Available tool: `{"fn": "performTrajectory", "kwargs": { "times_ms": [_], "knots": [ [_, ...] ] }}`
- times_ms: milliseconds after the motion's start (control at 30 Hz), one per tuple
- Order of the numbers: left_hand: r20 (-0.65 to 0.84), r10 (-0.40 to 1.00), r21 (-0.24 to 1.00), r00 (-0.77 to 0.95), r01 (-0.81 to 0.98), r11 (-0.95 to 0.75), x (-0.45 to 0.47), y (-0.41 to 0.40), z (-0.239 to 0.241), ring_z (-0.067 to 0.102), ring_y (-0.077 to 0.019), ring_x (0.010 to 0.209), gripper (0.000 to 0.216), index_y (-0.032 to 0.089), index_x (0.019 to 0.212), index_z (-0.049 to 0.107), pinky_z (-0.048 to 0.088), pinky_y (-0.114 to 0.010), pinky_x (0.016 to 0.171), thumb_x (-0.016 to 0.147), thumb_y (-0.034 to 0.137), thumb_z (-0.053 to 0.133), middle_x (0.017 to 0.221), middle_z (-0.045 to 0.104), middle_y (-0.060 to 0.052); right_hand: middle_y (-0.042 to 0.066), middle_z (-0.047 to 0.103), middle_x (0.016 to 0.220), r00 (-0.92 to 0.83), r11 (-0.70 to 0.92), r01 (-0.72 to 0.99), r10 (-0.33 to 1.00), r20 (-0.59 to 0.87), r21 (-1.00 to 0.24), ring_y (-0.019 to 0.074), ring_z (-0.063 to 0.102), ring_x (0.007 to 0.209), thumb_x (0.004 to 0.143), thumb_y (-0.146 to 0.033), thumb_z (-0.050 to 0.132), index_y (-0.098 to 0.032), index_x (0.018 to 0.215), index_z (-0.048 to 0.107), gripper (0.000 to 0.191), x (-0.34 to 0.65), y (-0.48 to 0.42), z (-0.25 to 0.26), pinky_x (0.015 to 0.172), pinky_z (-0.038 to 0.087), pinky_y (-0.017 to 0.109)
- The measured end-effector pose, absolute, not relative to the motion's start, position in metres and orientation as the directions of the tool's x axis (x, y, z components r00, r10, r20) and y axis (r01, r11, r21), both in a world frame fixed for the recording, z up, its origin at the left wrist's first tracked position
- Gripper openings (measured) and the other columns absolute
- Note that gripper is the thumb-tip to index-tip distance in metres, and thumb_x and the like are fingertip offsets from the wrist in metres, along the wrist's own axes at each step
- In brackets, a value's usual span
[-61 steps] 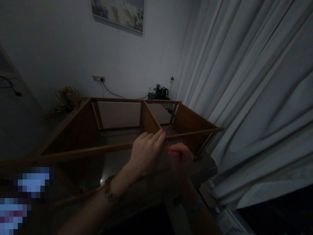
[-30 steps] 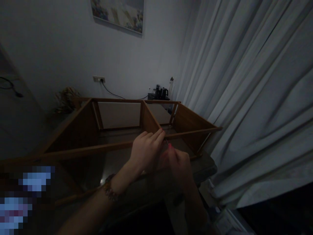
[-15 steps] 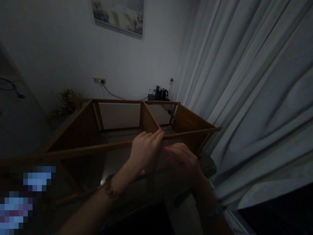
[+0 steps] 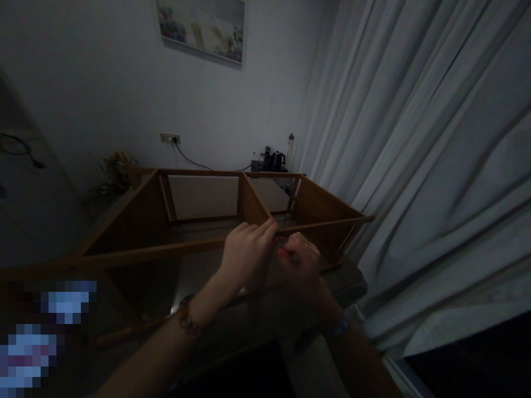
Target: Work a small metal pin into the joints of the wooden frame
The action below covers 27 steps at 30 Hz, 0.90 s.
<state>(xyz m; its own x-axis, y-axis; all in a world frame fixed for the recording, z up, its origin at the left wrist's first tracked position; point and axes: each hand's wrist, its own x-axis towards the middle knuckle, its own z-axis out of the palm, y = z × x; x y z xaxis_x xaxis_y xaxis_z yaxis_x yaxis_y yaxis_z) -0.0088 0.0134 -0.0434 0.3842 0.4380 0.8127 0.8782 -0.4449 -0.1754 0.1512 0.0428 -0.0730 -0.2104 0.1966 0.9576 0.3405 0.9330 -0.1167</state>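
A wooden shelf frame (image 4: 166, 253), with upright panels dividing it, stretches across the view. My left hand (image 4: 244, 254) is closed over its near rail, where the middle panel (image 4: 258, 203) meets it. Just to the right, my right hand (image 4: 301, 257) is curled in a fist below the rail. A thin metal tool (image 4: 282, 240) pokes out of that fist towards the rail beside my left fingertips. The fingers cover the rest of the tool, and its kind cannot be made out in the dim light.
A pale curtain (image 4: 398, 166) hangs close on the right. Beyond the frame, a black kettle (image 4: 277, 160) stands on a dark stand. A cord runs from the wall socket (image 4: 170, 138). Dried plants (image 4: 114, 171) stand at the back left, and a picture (image 4: 203, 30) hangs above.
My right hand has turned at the wrist and moved slightly up and left, its fingers now curled tighter around the tool. My left hand keeps its place on the rail.
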Motion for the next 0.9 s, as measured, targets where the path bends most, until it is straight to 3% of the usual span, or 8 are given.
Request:
{"fn": "performTrajectory", "kwargs": {
  "times_ms": [167, 233, 300, 367, 433, 600, 733, 900],
  "knots": [
    [0.815, 0.44, -0.174, 0.377, 0.883, -0.435, -0.009, 0.014, -0.045, 0.07, -0.0178, 0.067, 0.016, 0.016, 0.102, 0.07, 0.046, -0.033, 0.061, 0.093, 0.019, 0.057, 0.106, 0.078, -0.006, -0.007, 0.047, 0.053, 0.111, 0.833, 0.338, 0.426, 0.898, -0.438, 0.0095, 0.046, 0.044, 0.103, -0.027, 0.041, -0.024, 0.075, 0.044, 0.028, 0.123, 0.026, -0.091, 0.045, 0.037, 0.021],
    [0.811, 0.446, -0.174, 0.378, 0.884, -0.433, -0.009, 0.015, -0.045, 0.069, -0.0177, 0.065, 0.015, 0.016, 0.101, 0.07, 0.046, -0.033, 0.06, 0.093, 0.019, 0.057, 0.106, 0.078, -0.006, -0.01, 0.043, 0.049, 0.271, 0.769, 0.144, 0.575, 0.772, -0.623, 0.0088, 0.043, 0.039, 0.104, -0.034, 0.039, -0.024, 0.074, 0.039, 0.031, 0.111, 0.021, -0.095, 0.042, 0.036, 0.019],
    [0.809, 0.444, -0.179, 0.385, 0.881, -0.439, -0.009, 0.015, -0.045, 0.069, -0.0177, 0.064, 0.014, 0.015, 0.101, 0.07, 0.046, -0.033, 0.059, 0.092, 0.019, 0.059, 0.104, 0.078, -0.006, -0.011, 0.043, 0.05, 0.351, 0.716, -0.065, 0.669, 0.656, -0.695, 0.0089, 0.041, 0.037, 0.104, -0.042, 0.039, -0.025, 0.08, 0.04, 0.029, 0.102, 0.02, -0.097, 0.042, 0.037, 0.019],
    [0.808, 0.442, -0.182, 0.39, 0.878, -0.443, -0.009, 0.015, -0.044, 0.069, -0.0177, 0.063, 0.014, 0.014, 0.101, 0.07, 0.045, -0.033, 0.059, 0.091, 0.02, 0.061, 0.102, 0.078, -0.007, -0.013, 0.043, 0.05, 0.345, 0.704, -0.178, 0.699, 0.627, -0.687, 0.0095, 0.04, 0.036, 0.103, -0.044, 0.039, -0.026, 0.095, 0.044, 0.021, 0.1, 0.02, -0.098, 0.043, 0.038, 0.019],
    [0.806, 0.445, -0.182, 0.391, 0.879, -0.442, -0.009, 0.015, -0.044, 0.069, -0.0175, 0.064, 0.015, 0.015, 0.102, 0.07, 0.045, -0.032, 0.059, 0.091, 0.019, 0.062, 0.102, 0.078, -0.007, -0.013, 0.045, 0.05, 0.281, 0.721, -0.17, 0.689, 0.668, -0.672, 0.0104, 0.042, 0.037, 0.105, -0.042, 0.036, -0.026, 0.102, 0.045, 0.018, 0.104, 0.021, -0.101, 0.045, 0.04, 0.02],
    [0.799, 0.466, -0.169, 0.38, 0.886, -0.432, -0.01, 0.015, -0.046, 0.07, -0.0178, 0.067, 0.016, 0.017, 0.103, 0.07, 0.045, -0.033, 0.061, 0.092, 0.022, 0.06, 0.107, 0.078, -0.007, -0.001, 0.065, 0.065, 0.073, 0.777, 0.002, 0.628, 0.775, -0.63, 0.0151, 0.064, 0.061, 0.102, -0.049, 0.041, -0.022, 0.082, 0.059, 0.038, 0.127, 0.018, -0.105, 0.063, 0.052, 0.028],
    [0.801, 0.464, -0.168, 0.378, 0.886, -0.432, -0.01, 0.016, -0.047, 0.069, -0.0176, 0.066, 0.018, 0.017, 0.105, 0.069, 0.045, -0.033, 0.061, 0.094, 0.026, 0.059, 0.106, 0.078, -0.006, 0.002, 0.072, 0.074, -0.062, 0.805, 0.048, 0.593, 0.803, -0.591, 0.0178, 0.069, 0.07, 0.102, -0.045, 0.044, -0.023, 0.084, 0.066, 0.036, 0.139, 0.016, -0.106, 0.068, 0.054, 0.031],
    [0.817, 0.439, -0.17, 0.375, 0.883, -0.437, -0.009, 0.015, -0.046, 0.069, -0.0173, 0.064, 0.019, 0.016, 0.102, 0.07, 0.045, -0.033, 0.058, 0.095, 0.028, 0.059, 0.103, 0.078, -0.006, -0.001, 0.062, 0.056, 0.058, 0.854, 0.118, 0.503, 0.862, -0.507, 0.0176, 0.059, 0.055, 0.099, -0.054, 0.046, -0.025, 0.08, 0.068, 0.041, 0.147, 0.019, -0.108, 0.057, 0.048, 0.032]
  ]
}}
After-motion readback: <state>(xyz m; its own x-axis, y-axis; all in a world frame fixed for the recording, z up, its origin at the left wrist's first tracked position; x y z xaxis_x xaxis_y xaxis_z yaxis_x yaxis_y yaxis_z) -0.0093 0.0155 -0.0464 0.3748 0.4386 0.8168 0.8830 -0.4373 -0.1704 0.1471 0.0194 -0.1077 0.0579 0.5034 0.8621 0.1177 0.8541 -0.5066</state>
